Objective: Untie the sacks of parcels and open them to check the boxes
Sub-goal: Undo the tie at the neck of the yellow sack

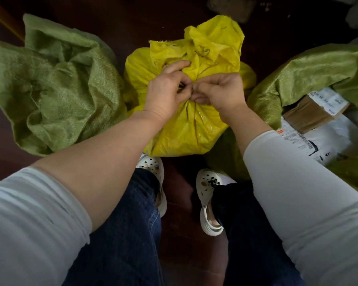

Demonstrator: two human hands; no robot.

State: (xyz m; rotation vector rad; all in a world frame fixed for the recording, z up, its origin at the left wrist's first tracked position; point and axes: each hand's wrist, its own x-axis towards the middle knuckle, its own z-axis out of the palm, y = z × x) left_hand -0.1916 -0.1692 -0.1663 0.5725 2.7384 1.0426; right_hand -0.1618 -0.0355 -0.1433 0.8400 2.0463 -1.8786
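Yellow sack sits centre frame on the dark floor, neck still gathered and tied. Thin string is visible on the bunched fabric above the neck.

Both hands are at the tie point. Left hand has its fingers curled, pinching the gathered neck. Right hand is also curled tight and pinches the same spot, touching the left. Can't tell whether string or only fabric is in the pinch.

- Left of frame: crumpled green woven sack, just beside the yellow one.
- Right of frame: second green sack, mouth open, with a cardboard box and white mailer showing.
- Lower centre: white clogs.
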